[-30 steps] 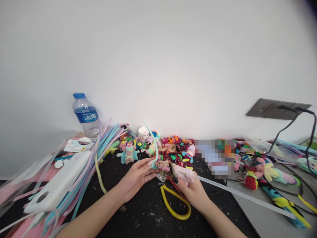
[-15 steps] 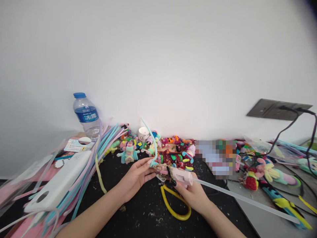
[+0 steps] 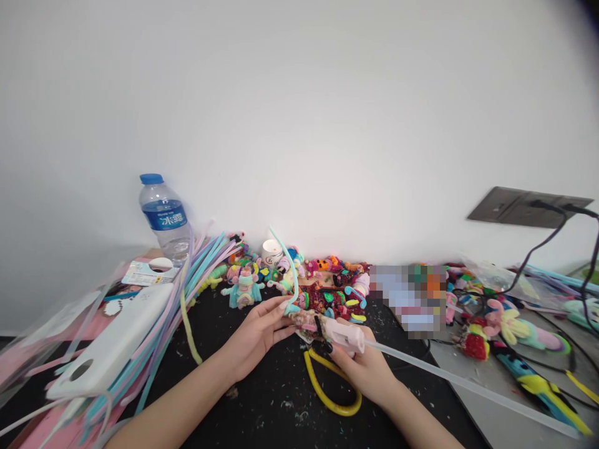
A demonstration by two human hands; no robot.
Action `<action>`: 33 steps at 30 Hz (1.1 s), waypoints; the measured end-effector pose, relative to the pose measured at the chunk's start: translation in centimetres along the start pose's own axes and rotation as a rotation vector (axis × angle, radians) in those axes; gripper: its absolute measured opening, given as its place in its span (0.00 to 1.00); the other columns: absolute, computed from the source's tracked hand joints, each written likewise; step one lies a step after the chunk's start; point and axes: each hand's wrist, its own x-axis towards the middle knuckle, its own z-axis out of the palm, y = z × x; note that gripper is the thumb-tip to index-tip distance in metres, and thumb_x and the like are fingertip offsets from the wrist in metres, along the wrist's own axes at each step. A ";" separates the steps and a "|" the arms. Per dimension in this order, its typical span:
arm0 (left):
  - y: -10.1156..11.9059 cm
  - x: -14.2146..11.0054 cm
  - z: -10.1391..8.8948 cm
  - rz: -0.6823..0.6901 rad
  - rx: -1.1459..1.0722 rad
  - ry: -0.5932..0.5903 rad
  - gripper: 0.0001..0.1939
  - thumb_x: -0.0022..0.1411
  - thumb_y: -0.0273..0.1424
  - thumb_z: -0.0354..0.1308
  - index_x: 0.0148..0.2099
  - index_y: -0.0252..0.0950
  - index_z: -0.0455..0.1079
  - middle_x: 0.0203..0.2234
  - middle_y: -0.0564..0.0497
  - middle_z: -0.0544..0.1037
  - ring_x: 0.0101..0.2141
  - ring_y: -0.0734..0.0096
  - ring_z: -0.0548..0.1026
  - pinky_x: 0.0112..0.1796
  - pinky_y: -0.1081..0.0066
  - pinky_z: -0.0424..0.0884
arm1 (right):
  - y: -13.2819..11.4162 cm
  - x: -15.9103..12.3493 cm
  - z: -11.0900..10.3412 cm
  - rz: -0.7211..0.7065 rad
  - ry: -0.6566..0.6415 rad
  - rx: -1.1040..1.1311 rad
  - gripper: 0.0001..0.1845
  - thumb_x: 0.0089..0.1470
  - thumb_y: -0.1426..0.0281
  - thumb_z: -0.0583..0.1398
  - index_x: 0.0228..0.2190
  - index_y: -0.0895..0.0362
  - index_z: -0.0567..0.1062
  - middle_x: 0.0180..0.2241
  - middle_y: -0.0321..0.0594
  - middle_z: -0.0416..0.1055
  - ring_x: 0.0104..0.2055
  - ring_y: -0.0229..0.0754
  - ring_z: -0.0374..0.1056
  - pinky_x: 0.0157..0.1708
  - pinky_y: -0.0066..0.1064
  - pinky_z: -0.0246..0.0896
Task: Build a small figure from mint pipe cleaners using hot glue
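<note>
Over the black mat (image 3: 262, 411), my left hand (image 3: 255, 337) pinches a light-blue pipe cleaner (image 3: 294, 274) between thumb and fingers; its long free end curves upward. My right hand (image 3: 367, 368) is wrapped round a pale pink hot glue gun (image 3: 344, 333), from whose back a long translucent glue stick (image 3: 468, 380) sticks out to the right. The gun's stained front end points left, close to the bent lower end of the pipe cleaner at my left fingertips. Whether the nozzle touches it I cannot tell. Beneath the gun lies a yellow looped cord (image 3: 322, 396).
Several fuzzy pipe-cleaner figures (image 3: 244, 288) line the wall side with a paper cup (image 3: 272, 252). On the left are a bundle of pastel pipe cleaners (image 3: 180, 299), a white power bank-like slab (image 3: 112, 343) and a water bottle (image 3: 166, 218). Cables hang from a wall socket (image 3: 515, 206) at right.
Both hands stay almost where they were. The rear end of the glue stick has dipped slightly down and right, and the pipe cleaner's tip has shifted a little.
</note>
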 end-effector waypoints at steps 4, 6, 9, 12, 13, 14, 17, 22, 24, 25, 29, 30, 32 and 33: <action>0.1 0.1 -0.1 -0.009 -0.008 0.015 0.11 0.56 0.28 0.58 0.44 0.36 0.71 0.35 0.48 0.78 0.36 0.69 0.75 0.41 0.68 0.69 | 0.9 -0.4 0.3 0.009 0.045 -0.042 0.18 0.53 0.61 0.52 0.36 0.57 0.76 0.33 0.45 0.75 0.35 0.48 0.70 0.34 0.35 0.67; 0.1 0.1 -0.2 -0.010 -0.007 0.018 0.12 0.56 0.28 0.58 0.44 0.36 0.70 0.35 0.47 0.78 0.36 0.69 0.75 0.41 0.67 0.68 | 1.4 -0.7 0.5 0.046 0.054 -0.033 0.18 0.52 0.61 0.53 0.37 0.58 0.76 0.35 0.46 0.75 0.36 0.49 0.70 0.36 0.37 0.67; 0.0 0.1 -0.2 -0.009 -0.002 0.019 0.12 0.56 0.28 0.59 0.44 0.37 0.70 0.35 0.47 0.78 0.36 0.69 0.75 0.41 0.68 0.68 | 1.9 -0.9 0.8 0.117 0.056 0.014 0.18 0.52 0.60 0.54 0.36 0.59 0.75 0.35 0.46 0.74 0.36 0.49 0.70 0.37 0.39 0.67; 0.0 0.0 -0.3 -0.012 0.004 0.023 0.12 0.56 0.28 0.59 0.44 0.37 0.70 0.35 0.47 0.79 0.37 0.68 0.75 0.41 0.67 0.68 | 2.0 -0.9 0.8 0.144 0.063 0.030 0.19 0.51 0.60 0.54 0.37 0.59 0.75 0.36 0.47 0.74 0.39 0.51 0.69 0.39 0.42 0.65; 0.0 0.0 -0.2 -0.014 0.003 0.024 0.12 0.55 0.27 0.59 0.44 0.38 0.71 0.34 0.47 0.79 0.37 0.68 0.75 0.41 0.67 0.68 | 1.9 -0.9 0.8 0.144 0.061 0.035 0.18 0.51 0.60 0.54 0.36 0.59 0.75 0.36 0.47 0.74 0.38 0.51 0.69 0.39 0.42 0.65; 0.0 0.0 -0.2 -0.017 0.001 0.026 0.12 0.55 0.27 0.60 0.44 0.38 0.71 0.34 0.47 0.79 0.37 0.68 0.75 0.42 0.67 0.68 | 1.8 -0.8 0.7 0.142 0.056 0.042 0.18 0.51 0.61 0.54 0.35 0.59 0.75 0.35 0.47 0.74 0.37 0.51 0.69 0.38 0.42 0.66; 0.0 0.0 -0.2 -0.024 -0.001 0.026 0.12 0.54 0.27 0.60 0.44 0.38 0.71 0.34 0.48 0.79 0.37 0.68 0.75 0.41 0.68 0.67 | 1.5 -0.6 0.6 0.127 0.039 0.061 0.17 0.51 0.62 0.53 0.33 0.59 0.75 0.32 0.46 0.74 0.34 0.49 0.70 0.35 0.39 0.67; 0.1 -0.1 -0.1 -0.037 0.006 0.017 0.13 0.55 0.27 0.60 0.45 0.37 0.71 0.35 0.47 0.78 0.37 0.68 0.75 0.41 0.67 0.68 | 1.0 -0.1 0.4 0.120 0.026 0.127 0.16 0.52 0.63 0.53 0.35 0.60 0.74 0.32 0.45 0.75 0.34 0.48 0.70 0.35 0.37 0.67; 0.1 -0.1 -0.1 -0.043 0.008 0.010 0.13 0.55 0.27 0.59 0.45 0.37 0.71 0.35 0.47 0.78 0.36 0.69 0.75 0.42 0.67 0.68 | 0.9 0.0 0.3 0.101 0.012 0.179 0.16 0.53 0.64 0.53 0.38 0.59 0.74 0.34 0.44 0.75 0.35 0.47 0.70 0.35 0.36 0.67; 0.1 -0.1 -0.1 -0.044 0.009 0.005 0.13 0.55 0.27 0.59 0.45 0.37 0.71 0.35 0.48 0.78 0.36 0.69 0.75 0.42 0.67 0.68 | 0.8 0.1 0.3 0.090 0.006 0.200 0.16 0.53 0.64 0.53 0.39 0.60 0.74 0.35 0.44 0.75 0.35 0.47 0.71 0.36 0.36 0.67; 0.2 -0.1 -0.1 -0.040 0.003 -0.011 0.13 0.55 0.27 0.59 0.45 0.37 0.71 0.34 0.48 0.78 0.35 0.70 0.75 0.42 0.67 0.68 | 0.7 0.2 0.2 0.082 0.004 0.245 0.17 0.54 0.64 0.53 0.41 0.59 0.74 0.38 0.44 0.75 0.38 0.48 0.71 0.39 0.36 0.66; 0.2 -0.1 0.0 -0.040 -0.001 -0.008 0.13 0.55 0.27 0.60 0.44 0.37 0.71 0.34 0.48 0.78 0.35 0.70 0.75 0.42 0.67 0.67 | 0.7 0.2 0.2 0.089 0.009 0.245 0.17 0.54 0.64 0.53 0.41 0.59 0.74 0.38 0.44 0.75 0.38 0.48 0.71 0.38 0.36 0.67; 0.2 -0.2 0.0 -0.041 -0.005 0.003 0.13 0.54 0.27 0.60 0.44 0.37 0.71 0.33 0.48 0.78 0.35 0.69 0.75 0.42 0.66 0.67 | 0.8 0.1 0.3 0.097 0.012 0.239 0.17 0.54 0.63 0.53 0.40 0.59 0.74 0.37 0.44 0.75 0.36 0.48 0.71 0.37 0.36 0.67; 0.2 -0.2 0.0 -0.041 -0.006 0.006 0.13 0.54 0.27 0.60 0.44 0.37 0.71 0.34 0.48 0.78 0.36 0.69 0.75 0.42 0.66 0.67 | 0.9 0.0 0.3 0.097 0.011 0.230 0.18 0.54 0.62 0.53 0.40 0.59 0.74 0.37 0.45 0.75 0.37 0.48 0.71 0.37 0.37 0.67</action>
